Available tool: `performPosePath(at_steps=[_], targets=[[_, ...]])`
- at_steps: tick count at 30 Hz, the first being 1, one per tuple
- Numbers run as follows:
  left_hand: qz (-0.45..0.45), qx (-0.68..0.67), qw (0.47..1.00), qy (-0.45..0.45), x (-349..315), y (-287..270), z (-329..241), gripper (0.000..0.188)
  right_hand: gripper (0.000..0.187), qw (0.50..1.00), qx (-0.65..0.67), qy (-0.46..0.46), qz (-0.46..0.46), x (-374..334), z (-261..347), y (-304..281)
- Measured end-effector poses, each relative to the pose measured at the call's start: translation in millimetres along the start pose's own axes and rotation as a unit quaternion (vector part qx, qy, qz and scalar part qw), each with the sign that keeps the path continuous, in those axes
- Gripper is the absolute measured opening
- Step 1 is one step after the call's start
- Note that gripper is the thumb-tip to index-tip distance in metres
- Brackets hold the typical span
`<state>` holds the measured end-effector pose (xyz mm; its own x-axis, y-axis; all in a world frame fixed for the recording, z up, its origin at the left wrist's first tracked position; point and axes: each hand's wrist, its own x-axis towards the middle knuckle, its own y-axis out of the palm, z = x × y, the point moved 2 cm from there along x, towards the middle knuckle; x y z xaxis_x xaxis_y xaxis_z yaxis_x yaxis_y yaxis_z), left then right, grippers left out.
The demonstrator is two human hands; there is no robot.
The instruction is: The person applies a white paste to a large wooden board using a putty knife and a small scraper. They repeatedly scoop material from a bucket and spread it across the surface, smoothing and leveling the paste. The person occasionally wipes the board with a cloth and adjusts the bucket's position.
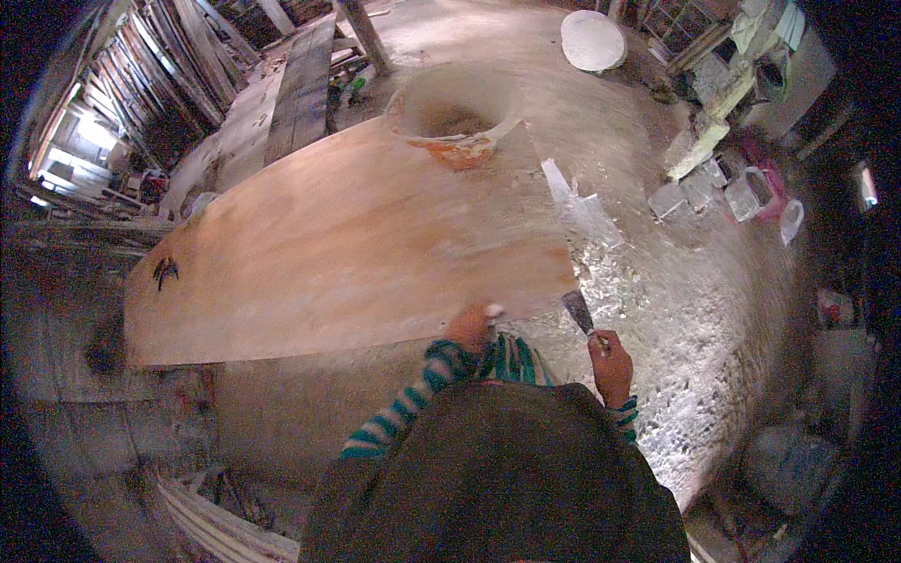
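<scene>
A large flat orange-brown board [347, 235] lies before me, smeared with paler streaks. My right hand [612, 364] is closed around the handle of a putty knife [578, 310]. The dark blade of the knife points up and left, at the near right corner of the board. Over the board's near edge, my left hand [469, 328] is closed, with a small whitish spot at its fingertips. What that spot is, I cannot make out. Both forearms wear green striped sleeves.
A round bucket [456, 153] with an orange-stained side stands at the board's far edge. White flakes [601, 272] litter the rough floor at right, near torn pale strips [582, 206]. Farther off are a white disc [593, 41], clear plastic containers [748, 194] and wooden planks [298, 98].
</scene>
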<state>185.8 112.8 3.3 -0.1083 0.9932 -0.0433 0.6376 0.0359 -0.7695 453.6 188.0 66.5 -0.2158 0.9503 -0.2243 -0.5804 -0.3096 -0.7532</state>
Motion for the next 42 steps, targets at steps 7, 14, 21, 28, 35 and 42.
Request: performPosePath(at_steps=[7,14,21,28,35,42], targets=[[0.017,-0.311,0.947,-0.076,41,25,-53,0.025,0.023,0.998,-0.017,-0.017,-0.064,-9,-7,5],[-0.249,-0.286,0.893,-0.24,-117,-117,125,0.024,0.022,0.998,0.027,-0.046,-0.032,-34,19,18],[0.022,0.187,0.946,-0.264,-161,-108,150,0.039,0.026,0.998,0.022,-0.037,-0.048,-78,7,31],[-0.022,-0.114,0.993,-0.033,-13,42,12,0.025,0.026,0.998,-0.01,0.068,-0.015,-116,-12,18],[-0.099,-0.075,0.986,-0.108,0,4,-3,0.022,0.026,0.996,0.052,-0.018,-0.069,-92,-22,-8],[0.002,0.083,0.988,-0.132,16,27,-15,0.03,0.028,1.0,0.013,0.003,-0.004,-30,-66,-44]])
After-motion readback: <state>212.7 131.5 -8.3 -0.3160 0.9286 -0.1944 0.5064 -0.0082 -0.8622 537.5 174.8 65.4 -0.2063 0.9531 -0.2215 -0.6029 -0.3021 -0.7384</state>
